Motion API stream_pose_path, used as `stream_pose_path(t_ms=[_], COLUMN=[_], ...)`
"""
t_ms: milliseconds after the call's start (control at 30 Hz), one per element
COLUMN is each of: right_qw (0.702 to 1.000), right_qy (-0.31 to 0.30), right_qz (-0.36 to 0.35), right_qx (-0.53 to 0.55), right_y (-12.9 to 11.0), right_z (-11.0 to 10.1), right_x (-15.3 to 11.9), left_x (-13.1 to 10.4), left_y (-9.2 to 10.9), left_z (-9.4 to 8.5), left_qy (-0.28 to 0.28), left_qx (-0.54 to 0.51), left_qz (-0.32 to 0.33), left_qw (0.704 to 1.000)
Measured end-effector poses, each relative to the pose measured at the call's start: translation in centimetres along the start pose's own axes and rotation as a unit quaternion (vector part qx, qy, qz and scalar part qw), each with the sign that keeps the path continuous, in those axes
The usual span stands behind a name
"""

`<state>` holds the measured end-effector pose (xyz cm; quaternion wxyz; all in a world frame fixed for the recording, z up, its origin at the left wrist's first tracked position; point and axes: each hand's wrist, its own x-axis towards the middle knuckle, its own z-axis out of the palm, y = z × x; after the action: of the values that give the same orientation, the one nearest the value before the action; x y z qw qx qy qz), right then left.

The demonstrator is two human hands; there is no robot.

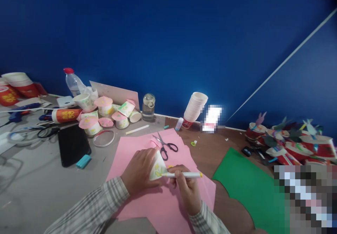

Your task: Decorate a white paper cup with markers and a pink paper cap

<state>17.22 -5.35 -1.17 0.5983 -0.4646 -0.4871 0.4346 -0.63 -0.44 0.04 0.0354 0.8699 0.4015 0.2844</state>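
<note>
My left hand [140, 171] is wrapped round a white paper cup [159, 167] that lies tilted over the pink paper sheets [160, 209]. Yellow and green flower drawings show on the cup's side. Between the fingers of my right hand [185, 188] is a white marker [188, 174] with a yellow end. Its tip points left and meets the drawing, though I cannot tell whether it touches. Just beyond the cup, black-handled scissors [165, 146] lie spread on the pink paper. The marker's cap is not clearly visible.
Decorated cups with pink tops [104, 106] crowd the back left, near a glass bottle [149, 107]. A white cup stack [195, 107] leans by the blue wall. Green paper [244, 188] lies at right, below red cups [297, 151]. A black phone [73, 144] rests left.
</note>
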Motion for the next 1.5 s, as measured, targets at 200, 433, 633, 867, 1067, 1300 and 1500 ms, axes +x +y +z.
stream_pose_path(t_ms=[200, 433, 633, 867, 1067, 1300, 1500], right_qw=[1.0, 0.999, 0.998, 0.998, 0.998, 0.999, 0.999], right_qy=[-0.016, -0.025, -0.044, -0.062, -0.063, -0.049, -0.031], right_qz=[0.017, 0.025, 0.038, 0.02, -0.003, 0.0, -0.003], right_qx=[0.006, 0.009, 0.012, 0.011, 0.013, 0.009, 0.009], right_y=[-0.02, -0.33, -0.56, -0.44, -0.15, 0.01, -0.22], right_z=[0.01, -0.18, -0.26, -0.08, 0.01, 0.17, 0.11], right_x=[0.14, 0.52, 0.68, 0.38, 0.26, 0.13, 0.34], left_x=[-0.13, -0.14, -0.08, -0.15, -0.06, -0.02, -0.08], left_y=[-0.13, -0.22, -0.2, -0.35, -0.26, -0.06, -0.25], left_z=[0.09, 0.07, -0.03, 0.24, 0.26, 0.16, 0.12], left_qy=[-0.014, -0.023, -0.014, -0.011, -0.012, -0.016, -0.023], left_qx=[-0.011, -0.021, -0.004, 0.011, 0.004, -0.006, -0.019], left_qz=[0.0, 0.012, 0.036, 0.04, 0.027, 0.012, 0.015], left_qw=[1.0, 0.999, 0.999, 0.999, 1.0, 1.0, 0.999])
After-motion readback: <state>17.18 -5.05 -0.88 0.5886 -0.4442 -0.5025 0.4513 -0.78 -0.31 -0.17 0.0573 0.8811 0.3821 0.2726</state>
